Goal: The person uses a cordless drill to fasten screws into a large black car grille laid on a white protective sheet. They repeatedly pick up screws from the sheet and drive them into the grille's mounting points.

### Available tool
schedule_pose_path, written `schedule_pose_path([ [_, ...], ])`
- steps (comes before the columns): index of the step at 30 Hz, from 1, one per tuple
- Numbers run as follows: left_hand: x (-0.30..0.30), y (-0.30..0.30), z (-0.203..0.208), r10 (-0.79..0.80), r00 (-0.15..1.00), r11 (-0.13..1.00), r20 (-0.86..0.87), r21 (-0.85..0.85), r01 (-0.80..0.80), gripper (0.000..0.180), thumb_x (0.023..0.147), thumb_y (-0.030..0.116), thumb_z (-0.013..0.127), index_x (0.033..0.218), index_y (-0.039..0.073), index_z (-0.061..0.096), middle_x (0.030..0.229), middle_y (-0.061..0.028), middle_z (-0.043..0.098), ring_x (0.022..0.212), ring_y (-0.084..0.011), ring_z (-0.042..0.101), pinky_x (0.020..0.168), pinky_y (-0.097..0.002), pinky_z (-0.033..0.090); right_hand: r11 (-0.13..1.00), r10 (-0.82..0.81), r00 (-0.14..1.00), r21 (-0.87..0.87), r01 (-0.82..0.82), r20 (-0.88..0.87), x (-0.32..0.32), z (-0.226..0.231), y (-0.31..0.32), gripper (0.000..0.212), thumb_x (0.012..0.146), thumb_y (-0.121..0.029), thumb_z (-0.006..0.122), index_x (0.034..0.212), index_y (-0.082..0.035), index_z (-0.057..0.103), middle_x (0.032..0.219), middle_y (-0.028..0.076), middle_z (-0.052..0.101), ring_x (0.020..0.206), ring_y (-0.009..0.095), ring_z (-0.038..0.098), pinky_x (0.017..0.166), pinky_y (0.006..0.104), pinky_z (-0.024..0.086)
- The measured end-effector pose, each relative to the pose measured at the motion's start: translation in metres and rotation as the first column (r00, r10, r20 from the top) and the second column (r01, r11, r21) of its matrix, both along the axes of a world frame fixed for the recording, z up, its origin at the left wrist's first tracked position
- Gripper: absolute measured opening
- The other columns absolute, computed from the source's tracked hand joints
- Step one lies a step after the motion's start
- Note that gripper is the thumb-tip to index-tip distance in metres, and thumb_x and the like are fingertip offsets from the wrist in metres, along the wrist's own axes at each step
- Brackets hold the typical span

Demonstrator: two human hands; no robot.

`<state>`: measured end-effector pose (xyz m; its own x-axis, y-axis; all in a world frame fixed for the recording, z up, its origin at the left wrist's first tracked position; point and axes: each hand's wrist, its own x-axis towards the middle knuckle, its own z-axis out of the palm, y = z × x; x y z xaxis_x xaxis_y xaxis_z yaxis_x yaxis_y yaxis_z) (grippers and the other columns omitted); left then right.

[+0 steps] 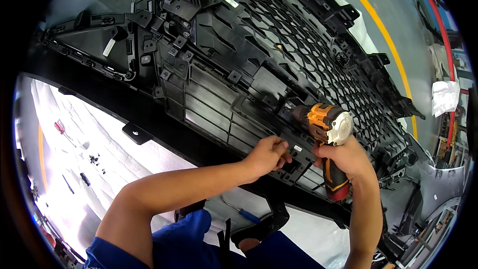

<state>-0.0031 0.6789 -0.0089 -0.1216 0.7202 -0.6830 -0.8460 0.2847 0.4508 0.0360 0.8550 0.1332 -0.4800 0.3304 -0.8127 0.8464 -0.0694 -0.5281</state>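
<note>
A black plastic car bumper with a honeycomb grille [298, 40] lies across the view, its ribbed inner side toward me. My right hand [352, 157] is wrapped round the handle of an orange and black cordless drill [318, 117]. The drill's nose points left, against or close above the bumper's middle section; the tip is too dark to tell. Left of the drill, my left hand [269, 158] hovers over or rests on the slatted lower grille [209, 112]. Its fingers are curled together, and whatever they may hold is hidden.
White sheeting [144, 162] spreads beneath the bumper, with small dark parts and a red-handled tool [59, 127] at the left. A blue-handled screwdriver [249, 216] lies near my legs. Beyond the bumper runs a yellow floor line [383, 30]; racks stand at the far right.
</note>
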Motion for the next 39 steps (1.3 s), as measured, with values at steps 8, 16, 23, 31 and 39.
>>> schedule_pose_path([
  [8,0.001,-0.008,-0.015,-0.068,0.995,0.997,-0.066,-0.030,0.066,0.022,0.102,0.028,0.061,0.108,0.006,0.061,0.078,0.0007,0.059,0.068,-0.0063,0.049,0.060,-0.0220,0.040,0.998,-0.023,1.000,-0.058,0.023,0.003,0.000,-0.001,0.003,0.035,0.076,0.004,0.066,0.111,0.003,0.061,0.088,0.011,0.067,0.064,0.021,0.067,0.060,0.0330,0.053],
  [16,0.000,-0.012,0.003,-0.031,0.998,0.996,-0.046,-0.082,0.027,0.021,0.099,0.025,0.067,0.107,0.006,0.062,0.079,0.0008,0.060,0.069,-0.0062,0.051,0.059,-0.0222,0.041,0.999,0.036,0.999,-0.034,-0.037,-0.031,0.006,-0.006,0.003,0.039,0.074,0.004,0.066,0.113,0.003,0.061,0.088,0.011,0.068,0.065,0.022,0.067,0.061,0.0330,0.055],
  [23,0.001,-0.018,0.010,-0.017,0.998,0.996,-0.065,-0.094,0.011,0.023,0.098,0.023,0.068,0.108,0.002,0.066,0.083,-0.0006,0.062,0.071,-0.0069,0.052,0.060,-0.0223,0.042,0.995,0.101,0.995,-0.014,-0.101,-0.014,0.000,-0.001,0.003,0.037,0.074,0.006,0.066,0.111,0.003,0.061,0.089,0.011,0.068,0.065,0.019,0.066,0.061,0.0323,0.055],
  [31,-0.001,-0.028,0.002,0.062,0.998,0.998,-0.031,-0.031,-0.063,0.023,0.098,0.019,0.066,0.111,0.000,0.064,0.091,-0.0054,0.067,0.073,-0.0086,0.053,0.060,-0.0229,0.042,0.954,0.297,0.953,-0.022,-0.298,-0.061,-0.005,0.002,0.022,0.043,0.074,0.006,0.068,0.116,0.000,0.059,0.096,0.010,0.068,0.070,0.016,0.066,0.064,0.0313,0.055],
  [39,-0.031,-0.036,0.004,0.314,0.929,0.945,0.193,0.028,-0.326,0.021,0.098,0.020,0.067,0.108,0.003,0.063,0.101,-0.0058,0.067,0.076,-0.0086,0.052,0.060,-0.0229,0.041,0.968,0.248,0.913,0.042,-0.248,-0.323,0.066,0.030,0.009,0.057,0.069,0.006,0.076,0.124,0.000,0.059,0.107,0.014,0.071,0.080,0.018,0.068,0.074,0.0336,0.057],
])
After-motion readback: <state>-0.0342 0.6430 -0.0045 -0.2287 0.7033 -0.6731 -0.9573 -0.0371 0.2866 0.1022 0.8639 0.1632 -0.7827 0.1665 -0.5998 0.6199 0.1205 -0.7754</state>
